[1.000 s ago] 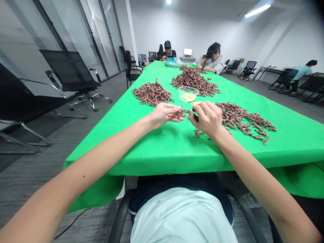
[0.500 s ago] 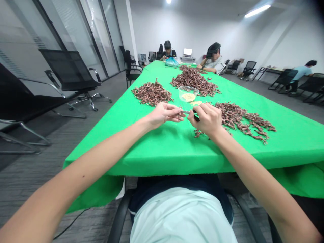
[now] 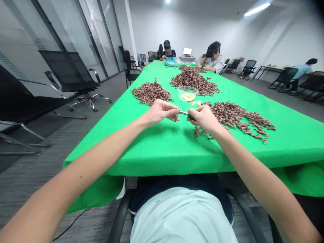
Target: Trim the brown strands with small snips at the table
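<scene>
We record a glass partition (image 3: 83, 33) and a black office chair (image 3: 71, 72) beside the green-clothed worktop (image 3: 162, 152). On it lies a left heap of small brown pieces (image 3: 152, 92), too small for us to identify. The left hand (image 3: 160, 113) pinches a small brown piece (image 3: 176, 117), mostly hidden by its fingers. The right hand (image 3: 205, 118) grips a small tool (image 3: 188, 115) with a metal tip and dark body; its fingers conceal the rest, so we cannot establish the type. The hands are close together, each holding its own item; we cannot tell whether the tip touches the piece. Farther up the cloth stand a clear plastic bowl (image 3: 187, 93) holding pale yellow material, a far heap (image 3: 193, 82) and a right heap (image 3: 235, 116). Seated persons (image 3: 214, 55) work at the far end.
</scene>
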`<control>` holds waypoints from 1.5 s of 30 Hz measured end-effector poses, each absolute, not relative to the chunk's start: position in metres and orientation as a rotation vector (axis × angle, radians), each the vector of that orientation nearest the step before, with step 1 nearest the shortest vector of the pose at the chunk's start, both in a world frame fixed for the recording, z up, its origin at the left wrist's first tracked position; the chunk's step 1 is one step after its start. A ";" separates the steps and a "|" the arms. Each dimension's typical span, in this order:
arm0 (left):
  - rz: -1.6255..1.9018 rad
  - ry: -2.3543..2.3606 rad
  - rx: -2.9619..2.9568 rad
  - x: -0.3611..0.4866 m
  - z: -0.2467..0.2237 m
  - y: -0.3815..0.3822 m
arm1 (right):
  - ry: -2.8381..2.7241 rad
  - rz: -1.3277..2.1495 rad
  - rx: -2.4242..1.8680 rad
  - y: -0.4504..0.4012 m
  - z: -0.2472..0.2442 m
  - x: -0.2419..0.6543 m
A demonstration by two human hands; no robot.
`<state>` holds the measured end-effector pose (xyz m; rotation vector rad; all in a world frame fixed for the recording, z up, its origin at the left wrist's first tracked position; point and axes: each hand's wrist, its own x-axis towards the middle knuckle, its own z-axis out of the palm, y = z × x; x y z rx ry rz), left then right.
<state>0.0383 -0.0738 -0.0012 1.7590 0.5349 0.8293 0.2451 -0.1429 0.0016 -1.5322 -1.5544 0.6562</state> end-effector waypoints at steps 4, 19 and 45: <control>0.856 0.541 1.687 0.043 -0.005 -0.070 | -1.582 0.531 -1.486 -0.140 0.003 0.248; 0.802 0.607 1.405 0.044 -0.007 -0.068 | -1.941 -0.936 -1.200 -0.132 -0.017 0.258; 0.789 0.537 1.501 0.043 -0.012 -0.066 | -1.857 -0.885 -1.312 -0.133 -0.021 0.253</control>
